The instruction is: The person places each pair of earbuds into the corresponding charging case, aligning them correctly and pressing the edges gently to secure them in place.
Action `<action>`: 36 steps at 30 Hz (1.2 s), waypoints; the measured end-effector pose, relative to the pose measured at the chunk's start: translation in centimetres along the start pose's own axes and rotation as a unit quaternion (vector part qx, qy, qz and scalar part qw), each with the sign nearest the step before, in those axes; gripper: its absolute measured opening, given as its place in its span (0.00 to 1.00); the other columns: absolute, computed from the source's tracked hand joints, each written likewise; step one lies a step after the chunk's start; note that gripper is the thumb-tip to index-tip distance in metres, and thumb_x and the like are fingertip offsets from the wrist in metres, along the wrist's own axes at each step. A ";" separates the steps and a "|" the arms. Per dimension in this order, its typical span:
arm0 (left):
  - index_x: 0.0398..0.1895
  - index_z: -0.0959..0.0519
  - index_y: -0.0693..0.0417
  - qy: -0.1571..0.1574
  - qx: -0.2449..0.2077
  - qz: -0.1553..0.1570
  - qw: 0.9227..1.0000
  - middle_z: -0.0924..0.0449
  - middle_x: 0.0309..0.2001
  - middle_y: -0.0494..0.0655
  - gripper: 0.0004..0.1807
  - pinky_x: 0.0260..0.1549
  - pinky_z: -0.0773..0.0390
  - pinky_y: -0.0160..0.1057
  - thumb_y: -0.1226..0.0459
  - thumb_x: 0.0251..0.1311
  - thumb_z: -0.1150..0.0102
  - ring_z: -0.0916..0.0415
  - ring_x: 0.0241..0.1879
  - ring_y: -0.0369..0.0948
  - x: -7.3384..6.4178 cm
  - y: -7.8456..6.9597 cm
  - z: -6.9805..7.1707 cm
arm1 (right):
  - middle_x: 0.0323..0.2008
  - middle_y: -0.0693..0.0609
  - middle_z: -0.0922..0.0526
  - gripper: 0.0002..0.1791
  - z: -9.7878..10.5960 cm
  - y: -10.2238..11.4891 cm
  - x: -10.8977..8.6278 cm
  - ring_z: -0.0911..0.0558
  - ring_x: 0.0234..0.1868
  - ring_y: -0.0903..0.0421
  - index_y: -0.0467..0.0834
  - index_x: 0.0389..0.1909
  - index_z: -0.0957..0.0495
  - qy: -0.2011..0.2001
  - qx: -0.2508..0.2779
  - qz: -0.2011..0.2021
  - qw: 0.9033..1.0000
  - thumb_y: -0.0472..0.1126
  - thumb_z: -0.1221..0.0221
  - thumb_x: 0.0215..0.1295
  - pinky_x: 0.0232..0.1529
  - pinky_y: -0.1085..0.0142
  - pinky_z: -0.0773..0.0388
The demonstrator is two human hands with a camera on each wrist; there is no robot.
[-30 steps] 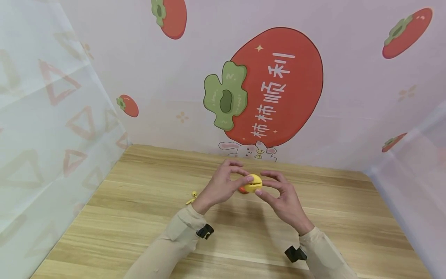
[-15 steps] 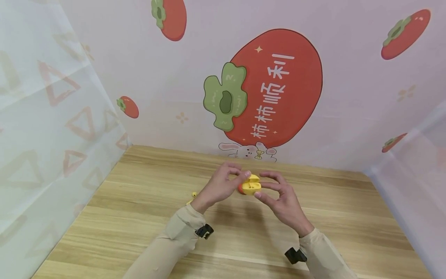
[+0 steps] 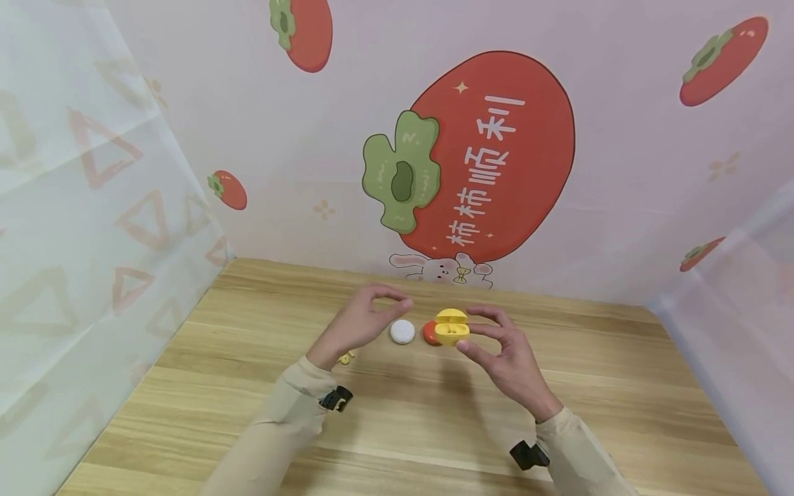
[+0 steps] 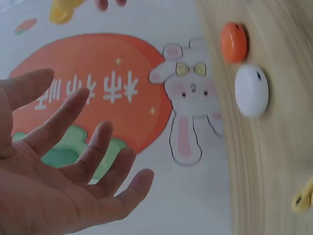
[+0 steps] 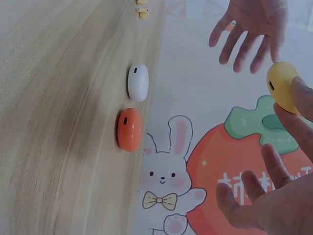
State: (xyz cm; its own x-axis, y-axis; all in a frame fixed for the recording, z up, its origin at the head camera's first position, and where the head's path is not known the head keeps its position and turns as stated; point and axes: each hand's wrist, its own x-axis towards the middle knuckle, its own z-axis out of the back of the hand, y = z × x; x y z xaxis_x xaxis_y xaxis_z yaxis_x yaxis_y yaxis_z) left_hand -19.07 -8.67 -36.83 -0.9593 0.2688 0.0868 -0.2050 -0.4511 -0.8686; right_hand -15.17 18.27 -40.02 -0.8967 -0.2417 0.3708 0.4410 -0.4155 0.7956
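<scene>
A yellow earbud charging case (image 3: 451, 338) stands with its lid raised, held up above the table. My right hand (image 3: 512, 364) pinches it between thumb and fingers at its right side. In the right wrist view the back of the case (image 5: 281, 84) shows a dark slot. To the left, my left hand (image 3: 358, 325) is raised apart from the case, holding nothing; in the left wrist view its fingers (image 4: 98, 149) are spread and slightly bent. Below its wrist, yellow earbuds (image 3: 346, 357) lie on the table, partly hidden by the hand.
A white rounded case (image 3: 402, 332) and an orange-red one (image 3: 429, 333) lie side by side on the wooden table (image 3: 409, 441) near its back edge. The yellow case overlaps the orange-red one in the head view. Behind rises a wall (image 3: 279, 227) printed with persimmons and a rabbit.
The yellow case's lid has gone from nearly closed to raised. My left hand has let go of it and moved left, uncovering the white case. My right hand keeps its hold.
</scene>
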 end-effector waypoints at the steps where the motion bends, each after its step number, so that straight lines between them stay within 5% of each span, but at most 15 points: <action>1: 0.49 0.13 0.51 -0.003 0.015 -0.003 1.000 0.20 0.56 0.46 0.15 0.62 0.30 0.54 0.53 0.67 0.36 0.29 0.63 0.47 -0.1 0.3 0.4 | 0.61 0.43 0.24 0.14 0.0 0.0 0.0 0.30 0.66 0.45 0.40 0.47 0.12 0.000 0.000 -0.001 1.000 0.36 0.28 0.60 0.62 0.36 0.37; 8: 0.49 0.14 0.60 0.005 0.113 -0.032 0.993 0.19 0.56 0.55 0.15 0.59 0.27 0.55 0.59 0.67 0.36 0.26 0.60 0.53 -0.6 2.4 2.1 | 0.61 0.41 0.25 0.14 0.2 -0.1 -0.1 0.31 0.66 0.44 0.39 0.47 0.12 0.000 -0.003 -0.007 1.000 0.35 0.28 0.60 0.62 0.35 0.37; 13: 0.45 0.14 0.62 0.010 0.168 -0.025 0.985 0.18 0.53 0.57 0.13 0.56 0.25 0.56 0.62 0.63 0.32 0.24 0.57 0.54 -1.0 3.8 2.8 | 0.61 0.39 0.25 0.14 0.3 -0.2 -0.2 0.31 0.66 0.44 0.39 0.47 0.13 0.001 -0.001 -0.008 1.000 0.35 0.28 0.60 0.62 0.35 0.38; 22: 0.39 0.13 0.59 0.031 0.272 0.059 0.960 0.15 0.47 0.53 0.11 0.48 0.21 0.56 0.60 0.61 0.30 0.19 0.49 0.51 -1.2 5.8 3.2 | 0.60 0.41 0.24 0.13 0.3 -0.5 -0.3 0.30 0.65 0.43 0.39 0.46 0.12 0.002 -0.004 -0.014 1.000 0.36 0.28 0.60 0.61 0.36 0.38; 29: 0.22 0.17 0.52 0.026 0.324 0.118 0.938 0.19 0.34 0.46 0.13 0.48 0.30 0.64 0.56 0.60 0.29 0.23 0.36 0.49 -1.3 7.1 2.8 | 0.61 0.40 0.25 0.14 0.3 -0.6 -0.4 0.30 0.65 0.43 0.39 0.47 0.12 0.007 0.001 -0.021 1.000 0.36 0.28 0.60 0.61 0.36 0.39; 36: 0.24 0.25 0.55 0.018 0.369 0.160 0.916 0.24 0.36 0.56 0.20 0.50 0.32 0.66 0.51 0.58 0.28 0.25 0.44 0.59 -1.0 7.7 2.0 | 0.60 0.41 0.24 0.14 0.3 -0.6 -0.4 0.30 0.65 0.42 0.39 0.46 0.12 0.009 0.001 -0.018 1.000 0.36 0.28 0.59 0.61 0.38 0.38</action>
State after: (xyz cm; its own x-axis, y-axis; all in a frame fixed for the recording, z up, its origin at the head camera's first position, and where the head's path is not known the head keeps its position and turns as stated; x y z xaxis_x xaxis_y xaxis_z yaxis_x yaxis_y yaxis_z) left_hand -20.07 -14.08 -42.65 -0.9889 0.0446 -0.1419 -0.0031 -0.9599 -0.2804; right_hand -15.13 18.88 -40.53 -0.9109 -0.2418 0.3344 0.4090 -0.4220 0.8091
